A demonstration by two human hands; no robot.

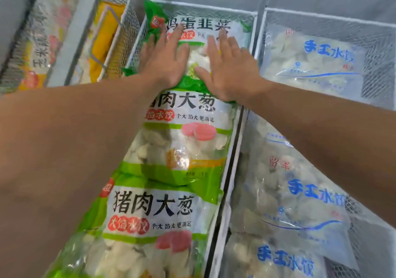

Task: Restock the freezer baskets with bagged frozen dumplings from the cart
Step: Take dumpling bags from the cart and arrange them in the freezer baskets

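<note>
Green and white plastic under both palms: a bag of dumplings (192, 42) lying flat in the far wire basket (205, 4), top edge close to the basket's far rim. Left hand (165, 63) spread over the bag's left half, fingers straight and a little apart, pressing down. Right hand (227, 68) the same on the right half, fingers straight, thumb out toward the left hand. Neither hand curled round anything; both flat on the bag, the two thumbs near each other over the clear window in the middle.

Step in hand, by the look of it: settling the bag level in the basket after laying it in, not lifting it. Bag's near end overlapping the top edge of the next green bag (182, 136), which lies toward the near side of the same column, with a third green bag (158, 217) below that one.

Right of this column, past the white rim, blue-printed clear bags (308, 63) in the next basket, one at its far end and more toward the near corner. Left, behind a grey divider, yellow packs (105, 40) in another basket.

Next move, probably: lifting both hands off and turning back to the cart for another bag. Cart itself not in view. Needed first: a flat, even bag, so that no corner stands above the rim.
</note>
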